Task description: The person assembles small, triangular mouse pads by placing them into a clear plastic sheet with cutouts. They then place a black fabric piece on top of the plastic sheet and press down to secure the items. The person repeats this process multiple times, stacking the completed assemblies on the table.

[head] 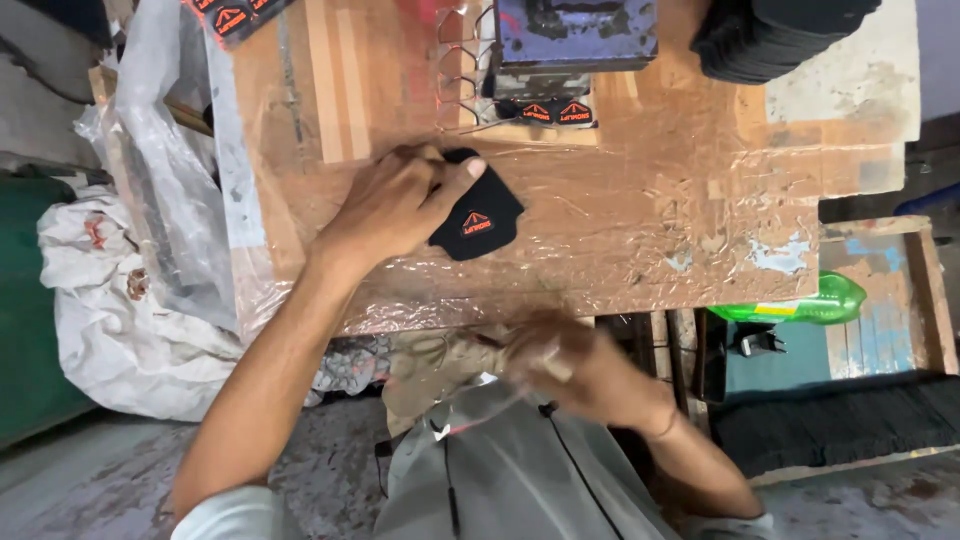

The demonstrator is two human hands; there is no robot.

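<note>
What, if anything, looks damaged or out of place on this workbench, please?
The plastic film covering the wooden workbench is wrinkled, and paint has flaked off the bench's right end. The left hand presses a black fabric piece flat; that looks orderly.

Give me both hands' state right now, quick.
Left hand: fingers spread, pressing on the black fabric piece on the wooden table.
Right hand: motion-blurred below the table edge; cannot tell if it holds anything.

The wooden bench (640,210) is wrapped in crinkled clear film (patched and worn at its right side). On it lie a black fabric piece (478,222) with an orange emblem, a dark metal block (575,35), and a stack of black pieces (775,35).
</note>
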